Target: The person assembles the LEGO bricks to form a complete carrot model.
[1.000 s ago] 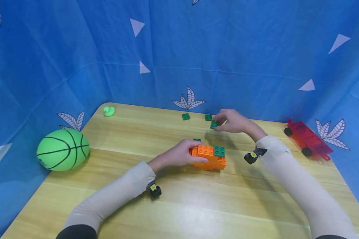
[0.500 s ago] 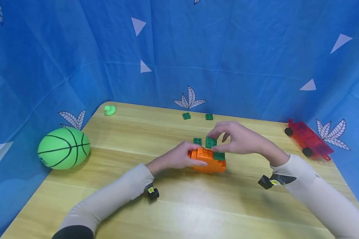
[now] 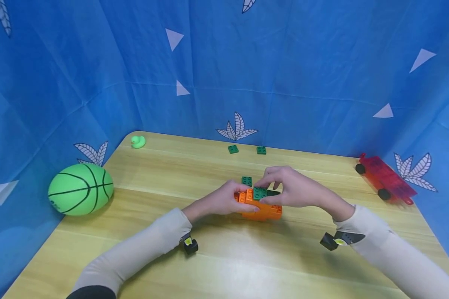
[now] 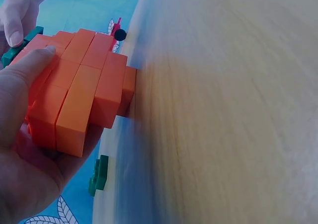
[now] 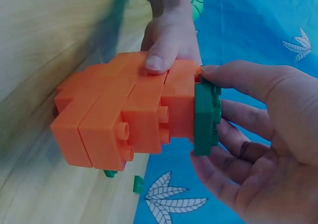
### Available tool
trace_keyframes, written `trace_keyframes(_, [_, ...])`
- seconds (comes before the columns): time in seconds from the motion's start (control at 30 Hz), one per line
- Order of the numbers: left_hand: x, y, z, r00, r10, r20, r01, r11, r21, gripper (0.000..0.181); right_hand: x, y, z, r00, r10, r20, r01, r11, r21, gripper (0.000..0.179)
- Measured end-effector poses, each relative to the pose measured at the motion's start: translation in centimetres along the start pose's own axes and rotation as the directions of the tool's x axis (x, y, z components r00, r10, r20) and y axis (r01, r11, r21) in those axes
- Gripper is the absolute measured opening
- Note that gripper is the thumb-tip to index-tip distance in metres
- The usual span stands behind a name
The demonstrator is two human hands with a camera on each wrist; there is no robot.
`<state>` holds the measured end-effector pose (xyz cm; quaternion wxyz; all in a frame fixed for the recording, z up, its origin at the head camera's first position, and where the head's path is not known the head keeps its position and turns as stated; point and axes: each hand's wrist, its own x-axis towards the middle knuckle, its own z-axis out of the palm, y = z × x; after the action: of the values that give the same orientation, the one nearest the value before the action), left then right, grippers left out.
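My left hand (image 3: 224,199) grips an orange toy-brick build (image 3: 263,212) from the left, its thumb across the near face. The build is stacked from several orange bricks in a stepped shape. My right hand (image 3: 293,187) pinches a small green brick (image 3: 260,193) against the studded top. A second, darker green brick (image 3: 272,193) sits beside it on the top, partly behind the right thumb. In the right wrist view, the green bricks (image 5: 203,119) lie along the studded side, with the right fingers (image 5: 246,75) around them. Just behind the build lies a loose green brick (image 3: 247,181).
Two more green bricks, one left (image 3: 233,149) and one right (image 3: 261,150), lie near the table's far edge. A green duck (image 3: 138,142) is at the back left corner. A green ball (image 3: 80,189) stands left, a red toy car (image 3: 385,177) right. Blue cloth (image 3: 224,62) surrounds the table (image 3: 224,265).
My right hand has brought a green brick from the far edge toward me and down onto the orange build's top. The left hand keeps its grip, almost in place.
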<state>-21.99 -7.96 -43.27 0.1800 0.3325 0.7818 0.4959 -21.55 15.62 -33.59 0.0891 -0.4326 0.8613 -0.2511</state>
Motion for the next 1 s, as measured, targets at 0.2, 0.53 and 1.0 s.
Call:
trace_keyframes(0.2, [-0.04,0.28,-0.14,1.000,-0.023,0.006,0.023,1.000,-0.007,0.027,0.10,-0.01,-0.13,1.000,0.008,0.022,-0.008,1.000,-0.002,0.030])
trace_keyframes(0.53, [-0.09,0.34,-0.07,0.999,-0.033,0.011,0.033,0.999,-0.014,0.029,0.03,0.60,0.13,1.000,0.015,0.025,-0.016,0.999,0.048,0.028])
trace_keyframes(1.0, [-0.03,0.18,0.05,1.000,-0.025,0.002,0.025,1.000,-0.015,0.030,0.17,0.48,0.00,0.996,0.071,0.060,-0.077,0.992,0.104,0.031])
